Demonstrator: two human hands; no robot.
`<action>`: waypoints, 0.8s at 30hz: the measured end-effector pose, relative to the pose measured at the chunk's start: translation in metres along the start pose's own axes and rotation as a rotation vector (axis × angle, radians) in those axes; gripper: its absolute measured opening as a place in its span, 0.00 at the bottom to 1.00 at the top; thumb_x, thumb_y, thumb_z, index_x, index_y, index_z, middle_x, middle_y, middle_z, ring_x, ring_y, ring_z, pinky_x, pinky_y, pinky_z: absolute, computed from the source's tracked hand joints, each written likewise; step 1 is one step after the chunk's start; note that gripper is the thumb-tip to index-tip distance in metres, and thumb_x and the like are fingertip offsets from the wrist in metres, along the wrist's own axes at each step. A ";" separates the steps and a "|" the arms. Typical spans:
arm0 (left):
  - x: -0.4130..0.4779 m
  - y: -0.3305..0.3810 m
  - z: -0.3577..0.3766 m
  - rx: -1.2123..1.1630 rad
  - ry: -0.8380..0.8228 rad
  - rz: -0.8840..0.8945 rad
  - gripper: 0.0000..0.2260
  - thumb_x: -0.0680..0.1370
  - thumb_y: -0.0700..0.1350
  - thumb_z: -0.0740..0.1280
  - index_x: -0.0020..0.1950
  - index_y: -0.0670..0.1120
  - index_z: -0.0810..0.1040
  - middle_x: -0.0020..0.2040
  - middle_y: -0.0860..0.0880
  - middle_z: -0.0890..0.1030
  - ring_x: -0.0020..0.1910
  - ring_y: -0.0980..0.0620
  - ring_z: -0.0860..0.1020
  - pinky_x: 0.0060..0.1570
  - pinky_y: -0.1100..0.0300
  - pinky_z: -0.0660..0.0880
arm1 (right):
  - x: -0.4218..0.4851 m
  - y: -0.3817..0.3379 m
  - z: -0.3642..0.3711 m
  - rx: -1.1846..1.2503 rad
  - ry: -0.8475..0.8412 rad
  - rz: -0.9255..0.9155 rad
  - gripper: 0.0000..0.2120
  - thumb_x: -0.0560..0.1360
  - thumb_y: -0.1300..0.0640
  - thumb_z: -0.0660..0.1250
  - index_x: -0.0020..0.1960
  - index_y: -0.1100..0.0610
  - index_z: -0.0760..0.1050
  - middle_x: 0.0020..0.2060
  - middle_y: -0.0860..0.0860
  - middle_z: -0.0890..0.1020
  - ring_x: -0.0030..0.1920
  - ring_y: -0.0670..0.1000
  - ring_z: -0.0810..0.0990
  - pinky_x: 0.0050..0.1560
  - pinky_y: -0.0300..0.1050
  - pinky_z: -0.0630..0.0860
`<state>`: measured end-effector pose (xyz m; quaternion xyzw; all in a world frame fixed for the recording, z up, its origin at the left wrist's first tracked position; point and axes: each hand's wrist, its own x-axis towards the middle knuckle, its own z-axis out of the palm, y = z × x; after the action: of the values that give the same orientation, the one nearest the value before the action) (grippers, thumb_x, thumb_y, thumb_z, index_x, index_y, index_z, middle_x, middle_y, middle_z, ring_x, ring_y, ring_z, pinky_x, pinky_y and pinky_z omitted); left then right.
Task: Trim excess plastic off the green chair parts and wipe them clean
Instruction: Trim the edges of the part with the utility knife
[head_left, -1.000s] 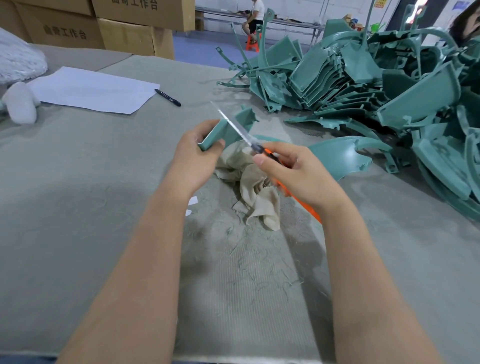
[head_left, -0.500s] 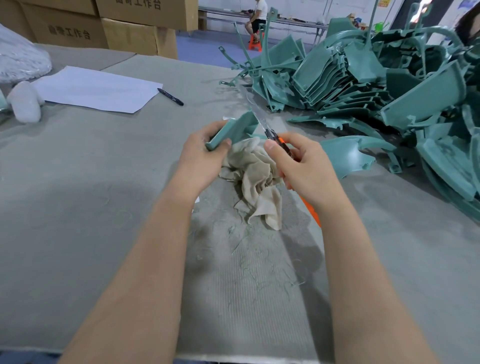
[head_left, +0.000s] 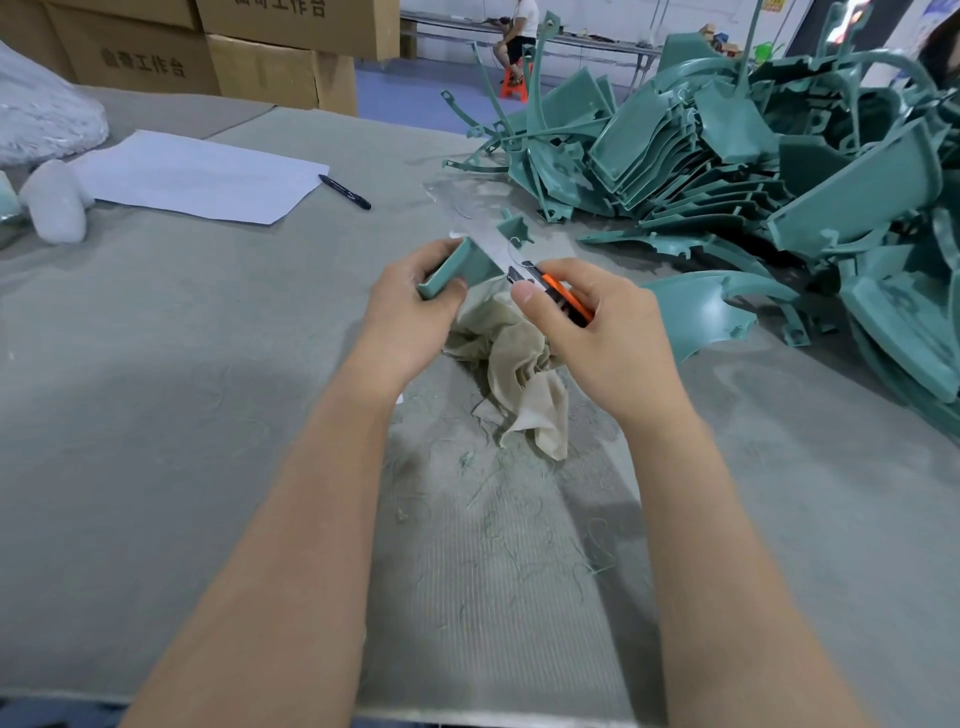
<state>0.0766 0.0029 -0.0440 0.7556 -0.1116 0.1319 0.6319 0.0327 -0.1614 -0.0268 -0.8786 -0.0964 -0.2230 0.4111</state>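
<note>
My left hand (head_left: 410, 317) grips the near end of a green chair part (head_left: 457, 270), which reaches away toward a notched far end. My right hand (head_left: 597, 338) holds an orange-handled utility knife (head_left: 563, 299). Its blade is blurred and lies along the top edge of the part. A thin curl of plastic hangs near the blade. A crumpled beige cloth (head_left: 519, 374) lies on the table under both hands.
A big heap of green chair parts (head_left: 753, 156) fills the right side, with one curved part (head_left: 701, 306) close to my right hand. Green shavings litter the grey table (head_left: 208, 389). At far left lie white paper (head_left: 197, 176), a pen (head_left: 345, 192), and cardboard boxes (head_left: 260, 57).
The knife blade has swept along the part's edge toward the far end and is now blurred. Both hands have stayed close together above the cloth.
</note>
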 end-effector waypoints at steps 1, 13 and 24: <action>0.000 0.000 0.000 -0.003 0.002 0.000 0.15 0.77 0.34 0.61 0.59 0.47 0.80 0.43 0.56 0.80 0.44 0.56 0.75 0.50 0.59 0.71 | 0.000 0.000 0.000 -0.015 0.005 -0.006 0.11 0.76 0.42 0.67 0.54 0.45 0.80 0.31 0.41 0.77 0.33 0.41 0.72 0.39 0.43 0.70; -0.001 0.000 -0.001 -0.030 0.005 -0.007 0.13 0.78 0.36 0.62 0.49 0.55 0.79 0.39 0.58 0.80 0.41 0.57 0.76 0.47 0.59 0.72 | 0.000 -0.001 0.001 -0.071 -0.026 -0.045 0.13 0.76 0.41 0.66 0.55 0.45 0.80 0.34 0.44 0.81 0.34 0.44 0.75 0.41 0.45 0.73; -0.006 0.011 0.000 -0.123 -0.048 -0.076 0.13 0.78 0.30 0.60 0.61 0.36 0.75 0.37 0.51 0.78 0.30 0.64 0.76 0.33 0.71 0.72 | -0.008 -0.020 0.018 -0.019 -0.225 -0.140 0.11 0.76 0.44 0.67 0.56 0.47 0.80 0.38 0.45 0.82 0.40 0.45 0.78 0.44 0.49 0.75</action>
<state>0.0671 0.0009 -0.0359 0.7219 -0.1057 0.0825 0.6789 0.0244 -0.1347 -0.0272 -0.8930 -0.2010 -0.1523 0.3729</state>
